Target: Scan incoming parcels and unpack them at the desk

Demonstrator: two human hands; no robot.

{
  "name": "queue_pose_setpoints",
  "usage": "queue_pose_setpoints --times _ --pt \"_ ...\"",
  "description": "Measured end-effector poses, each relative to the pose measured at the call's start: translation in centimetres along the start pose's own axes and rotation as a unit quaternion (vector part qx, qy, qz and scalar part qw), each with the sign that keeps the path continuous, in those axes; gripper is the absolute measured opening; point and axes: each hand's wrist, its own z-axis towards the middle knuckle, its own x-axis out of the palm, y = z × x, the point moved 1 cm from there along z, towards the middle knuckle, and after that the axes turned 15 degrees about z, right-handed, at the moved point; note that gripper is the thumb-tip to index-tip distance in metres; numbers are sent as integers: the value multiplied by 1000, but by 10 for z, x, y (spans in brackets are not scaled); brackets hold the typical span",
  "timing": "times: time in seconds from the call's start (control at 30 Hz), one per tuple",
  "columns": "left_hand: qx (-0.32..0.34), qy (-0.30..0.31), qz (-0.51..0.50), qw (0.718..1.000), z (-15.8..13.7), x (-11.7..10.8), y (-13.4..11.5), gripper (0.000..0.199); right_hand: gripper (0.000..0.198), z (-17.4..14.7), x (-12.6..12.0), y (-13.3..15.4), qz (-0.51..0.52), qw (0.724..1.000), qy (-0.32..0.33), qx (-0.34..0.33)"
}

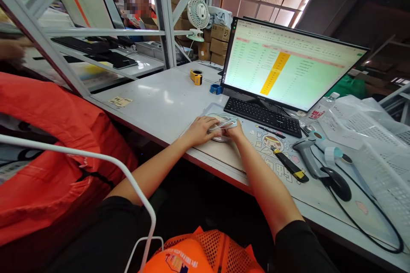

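Near the desk's front edge I have a small clear plastic package (223, 120) between my two hands; what is inside it I cannot make out. My left hand (202, 130) lies along its left side with the fingers curled over the top. At the right end, my right hand (235, 130) is closed round the package, and part of its fingers is hidden behind the plastic. Beneath both hands is a pale desk mat (272, 170) with cartoon print. A black keyboard (261, 115) lies just beyond my right hand.
A monitor (288, 66) stands behind the keyboard. To the right are a utility knife (290, 164), a barcode scanner (308, 158), a black mouse (336, 183) and a white basket (384, 170). Tape rolls, yellow (196, 77) and blue (215, 89), sit farther back. A red bag (64, 158) is at left.
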Motion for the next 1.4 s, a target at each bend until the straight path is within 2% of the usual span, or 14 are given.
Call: queue_pose_setpoints --times 0.17,0.3,0.4,0.47,0.6,0.67,0.77,0.8,0.9,0.97,1.07,1.2,1.27,1.4 --pt "3 -8 -5 1000 3 3 2 57 11 -18 -13 15 -41 998 49 23" --pt "14 7 8 1000 -1 4 0 54 10 -37 -35 23 -85 991 85 54" --pt "26 29 22 999 0 2 -2 61 12 -52 -61 20 -133 986 66 74" --pt "19 61 13 998 7 0 -2 56 13 -63 -80 14 -160 984 37 72" --pt "-63 145 -12 987 38 -1 7 49 14 -82 -102 -4 -199 980 -8 28" --pt "-111 163 7 980 57 1 15 44 19 -87 -103 -11 -208 978 -34 4" --pt "-149 221 29 964 84 5 30 84 26 -87 -96 -16 -189 980 -67 -3" --pt "-149 251 30 956 92 6 34 91 29 -86 -92 -17 -178 982 -68 -3" --pt "-127 330 24 935 111 5 40 84 39 -85 -82 -18 -144 988 -51 -15" --pt "-114 352 14 929 115 1 39 83 47 -86 -78 -20 -117 991 -51 -28" --pt "-110 338 -9 935 102 -9 28 96 53 -92 -83 -17 -54 995 -79 -39" --pt "-77 216 -116 967 55 -36 -5 97 47 -106 -102 10 4 987 -107 -121" --pt "-23 164 -170 971 26 -52 -30 98 39 -117 -108 34 -14 983 -50 -174" --pt "72 147 -204 965 -19 -78 -78 110 21 -143 -95 78 -125 956 158 -214"
